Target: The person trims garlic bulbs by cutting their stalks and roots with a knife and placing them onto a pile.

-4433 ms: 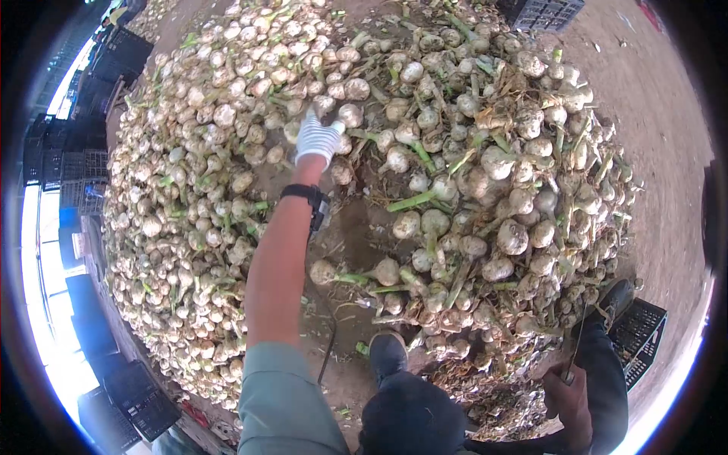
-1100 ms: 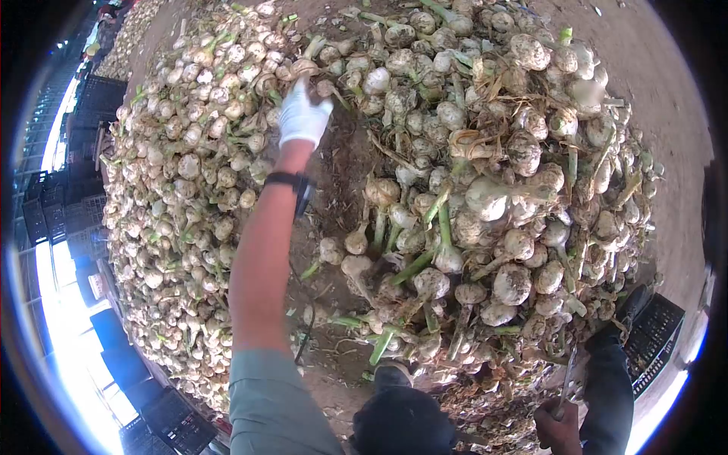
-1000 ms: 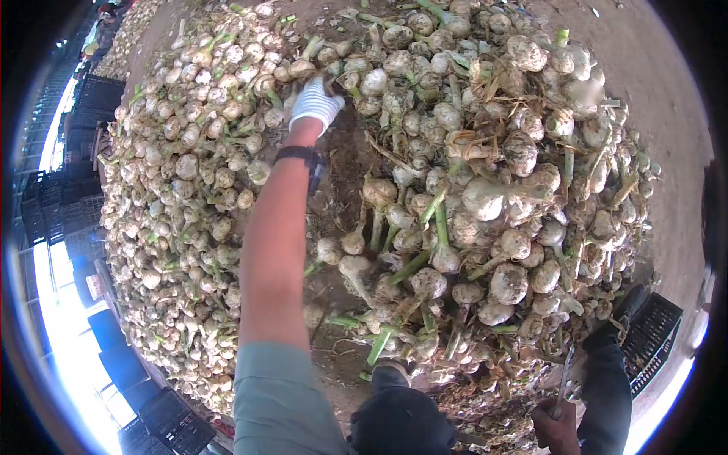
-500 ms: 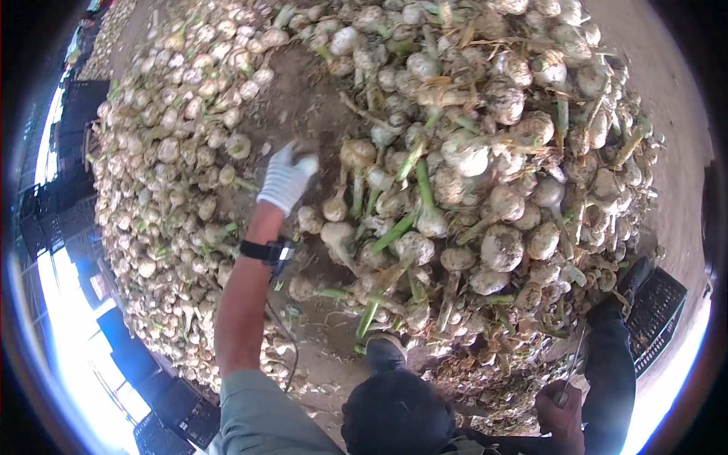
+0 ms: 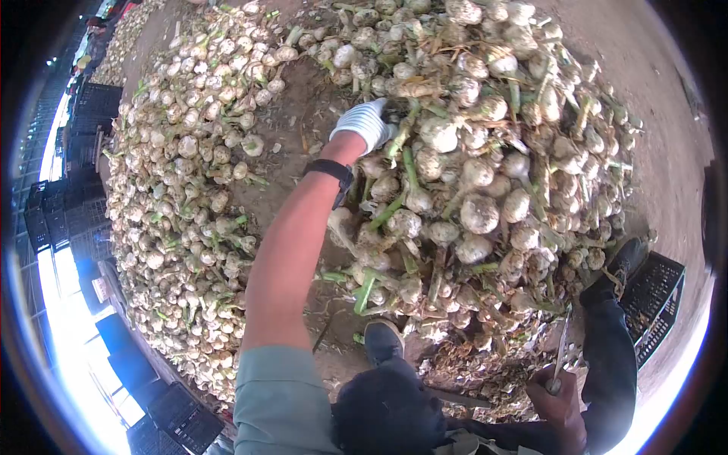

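My left hand (image 5: 362, 125), in a striped white glove with a watch on the wrist, is at the near-left edge of the right heap of bulbs (image 5: 479, 214). Its fingers are curled around something dark and blurred at their tips, which I cannot make out. Bare and low on the right, my right hand (image 5: 557, 394) is closed on the handle of a knife (image 5: 562, 347), its thin blade pointing up. The bulbs are whitish and dirt-stained, many with green stalks.
A second heap of bulbs (image 5: 186, 148) spreads over the left side. Bare soil (image 5: 299, 98) runs between the heaps. A black crate (image 5: 652, 303) stands beside my right shoe (image 5: 628, 256). My other shoe (image 5: 383, 340) is at lower middle. More dark crates (image 5: 182, 417) line the left edge.
My left hand reached to the far bulbs, came back over the soil with a bulb, then moved right and up to the right heap. My right hand keeps the knife.
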A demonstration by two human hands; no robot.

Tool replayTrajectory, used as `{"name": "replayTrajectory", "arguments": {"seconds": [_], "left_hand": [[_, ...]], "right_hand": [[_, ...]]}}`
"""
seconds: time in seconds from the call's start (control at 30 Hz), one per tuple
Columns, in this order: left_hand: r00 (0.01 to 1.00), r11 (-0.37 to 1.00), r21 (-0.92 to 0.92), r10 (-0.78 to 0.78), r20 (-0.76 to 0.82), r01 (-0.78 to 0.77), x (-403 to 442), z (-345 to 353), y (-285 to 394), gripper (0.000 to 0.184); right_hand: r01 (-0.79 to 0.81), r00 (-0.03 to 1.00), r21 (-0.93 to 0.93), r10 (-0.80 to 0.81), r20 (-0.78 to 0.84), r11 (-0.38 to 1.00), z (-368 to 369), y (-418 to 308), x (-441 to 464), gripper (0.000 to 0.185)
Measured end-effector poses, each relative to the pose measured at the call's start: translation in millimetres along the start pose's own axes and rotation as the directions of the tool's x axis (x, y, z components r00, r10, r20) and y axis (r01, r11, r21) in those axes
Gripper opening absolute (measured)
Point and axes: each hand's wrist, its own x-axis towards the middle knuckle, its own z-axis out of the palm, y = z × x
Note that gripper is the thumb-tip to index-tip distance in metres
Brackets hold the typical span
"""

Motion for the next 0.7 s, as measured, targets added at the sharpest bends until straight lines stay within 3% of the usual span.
{"name": "replayTrajectory", "arguments": {"seconds": [0.03, 0.1, 0.13, 0.17, 0.2, 0.23, 0.27, 0.3, 0.37, 0.4, 0.47, 0.5, 0.57, 0.63, 0.67, 0.7], "left_hand": [[1.000, 0.995, -0.098, 0.011, 0.021, -0.009, -4.1, -2.6, 3.2, 0.058], [0.997, 0.991, -0.113, -0.078, -0.019, 0.076, -19.4, -4.0, 0.7, 0.055], [0.989, 0.967, -0.237, -0.114, -0.096, 0.089, -32.2, 0.4, -3.9, 0.051], [0.974, 0.801, -0.571, -0.226, -0.005, 0.183, -41.6, 4.7, -10.5, 0.044], [0.967, 0.408, -0.912, -0.249, -0.060, 0.048, -49.1, 27.7, -39.6, 0.032], [0.940, 0.434, -0.892, -0.339, -0.031, 0.128, -74.0, 3.7, -30.3, 0.027], [0.946, 0.138, -0.985, -0.320, 0.056, 0.105, -94.4, 7.5, -49.3, 0.032], [0.916, 0.105, -0.994, -0.401, -0.018, 0.027, -119.7, -5.1, -24.4, 0.039], [0.907, -0.214, -0.976, -0.416, 0.065, -0.028, -141.2, 3.3, -41.0, 0.039], [0.906, -0.208, -0.978, -0.419, 0.058, -0.034, -143.3, 11.2, -46.1, 0.039], [0.841, 0.172, -0.985, -0.532, -0.096, -0.003, -144.1, 20.3, -48.7, 0.035], [0.896, 0.193, -0.978, -0.443, -0.016, 0.078, -144.1, 21.1, -51.8, 0.036], [0.880, 0.507, -0.841, -0.467, -0.082, 0.190, -139.6, 15.9, -4.0, 0.045], [0.941, 0.880, -0.428, -0.298, -0.162, 0.205, -127.6, 33.2, 7.4, 0.048], [0.935, 0.936, -0.123, -0.343, -0.090, 0.331, -120.9, 44.2, 12.7, 0.063], [0.941, 0.941, -0.020, -0.338, -0.027, 0.337, -111.9, 59.1, 10.7, 0.069]], "right_hand": [[0.063, 0.998, -0.002, -0.063, 0.000, 0.998, -1.2, 6.6, -2.1, 0.013], [0.043, 0.999, 0.058, -0.043, -0.009, 0.997, -5.1, 13.2, -8.1, 0.012], [0.043, 0.999, 0.048, -0.043, 0.001, 0.998, -7.2, 10.7, -11.7, 0.012], [0.040, 0.999, 0.041, -0.041, 0.014, 0.998, -9.0, 14.1, -15.5, 0.011], [0.055, 0.996, 0.029, -0.056, 0.069, 0.998, -14.9, 27.8, -14.7, 0.010], [0.049, 0.996, 0.042, -0.052, 0.067, 0.998, -14.7, 36.3, -16.5, 0.010], [0.086, 0.996, 0.040, -0.087, 0.028, 0.996, -14.0, 43.5, -18.6, 0.011], [0.124, 0.992, 0.034, -0.124, -0.011, 0.992, -13.2, 51.1, -19.6, 0.011], [0.165, 0.986, -0.016, -0.164, 0.034, 0.986, -20.3, 75.7, -17.5, 0.014], [0.103, 0.994, 0.012, -0.103, 0.036, 0.995, -21.1, 80.8, -18.4, 0.017], [0.046, 0.998, 0.042, -0.048, 0.039, 0.998, -21.2, 91.7, -20.3, 0.020], [0.071, 0.997, 0.016, -0.071, 0.030, 0.997, -20.3, 98.3, -20.1, 0.021], [0.091, 0.996, 0.000, -0.091, 0.005, 0.996, -17.2, 110.7, -19.8, 0.022], [0.187, 0.982, -0.029, -0.187, -0.004, 0.982, -12.6, 122.9, -17.1, 0.025], [0.195, 0.981, -0.028, -0.195, 0.008, 0.980, -12.5, 136.1, -11.9, 0.031], [0.193, 0.981, -0.018, -0.193, -0.015, 0.981, -12.1, 138.7, -12.4, 0.031]]}}
